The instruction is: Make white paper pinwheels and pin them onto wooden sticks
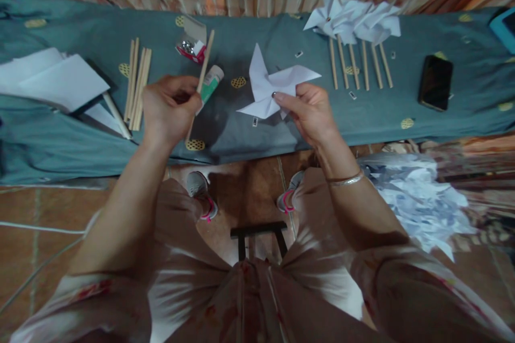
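My left hand (pixel 171 110) is closed around a wooden stick (pixel 206 59), which stands tilted with its upper end leaning right. In my right hand (pixel 308 110) is a white paper pinwheel (pixel 271 83), pinched near its centre, where a shiny metal pin head (pixel 274 95) shows by the thumb. Stick and pinwheel are apart. Just beyond my left hand lies a green and white glue stick (pixel 212 81). Behind it an opened small red box (pixel 192 49) holds shiny metal pins. Several loose wooden sticks (pixel 138 86) lie to the left of my left hand.
Finished pinwheels on sticks (pixel 354 21) lie overlapping at the back right, near a black phone (pixel 435 82). White paper sheets (pixel 56 77) lie at the left of the green-clothed table (pixel 241 139). A heap of white paper pieces (pixel 418 198) sits low on the right.
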Tool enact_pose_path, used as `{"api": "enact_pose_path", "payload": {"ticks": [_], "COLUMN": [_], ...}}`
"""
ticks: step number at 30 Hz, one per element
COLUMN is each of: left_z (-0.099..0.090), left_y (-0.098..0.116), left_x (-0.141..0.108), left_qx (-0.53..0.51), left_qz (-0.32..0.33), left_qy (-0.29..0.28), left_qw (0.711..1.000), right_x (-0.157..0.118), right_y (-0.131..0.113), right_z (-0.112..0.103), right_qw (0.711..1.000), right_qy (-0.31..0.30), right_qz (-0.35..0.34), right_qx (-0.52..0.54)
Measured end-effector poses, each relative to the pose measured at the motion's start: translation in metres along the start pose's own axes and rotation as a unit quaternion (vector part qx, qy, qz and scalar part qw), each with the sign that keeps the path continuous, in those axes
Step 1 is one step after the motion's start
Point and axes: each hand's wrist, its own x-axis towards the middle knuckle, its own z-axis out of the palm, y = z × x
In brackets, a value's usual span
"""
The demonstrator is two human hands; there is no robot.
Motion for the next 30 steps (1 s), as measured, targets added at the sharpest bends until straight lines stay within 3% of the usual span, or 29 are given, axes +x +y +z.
{"api": "enact_pose_path", "payload": {"ticks": [4, 7, 11, 14, 24, 30], "left_z": [0.017, 0.025, 0.027, 0.023, 0.013, 0.012], "left_y": [0.019, 0.030, 0.033, 0.033, 0.033, 0.037], "left_x": [-0.024, -0.042, -0.051, -0.051, -0.055, -0.056], "left_qx": [-0.197, -0.251, -0.302, -0.314, -0.296, -0.262], "left_qz": [-0.091, -0.141, -0.173, -0.193, -0.177, -0.148], "left_qy": [-0.116, -0.178, -0.168, -0.166, -0.203, -0.223], "left_qw": [0.969, 0.941, 0.922, 0.915, 0.916, 0.927], "right_x": [0.000, -0.002, -0.008, -0.016, -0.033, -0.038], "right_y": [-0.004, -0.010, -0.016, -0.021, -0.037, -0.042], "right_z": [-0.003, 0.000, 0.006, 0.010, 0.014, 0.013], "right_qw": [1.000, 1.000, 0.999, 0.996, 0.952, 0.942], "right_qy": [0.010, 0.006, -0.038, -0.067, -0.040, -0.041], "right_qz": [-0.010, -0.005, -0.007, -0.042, -0.219, -0.253], "right_qx": [0.002, 0.005, 0.017, -0.045, -0.208, -0.219]}}
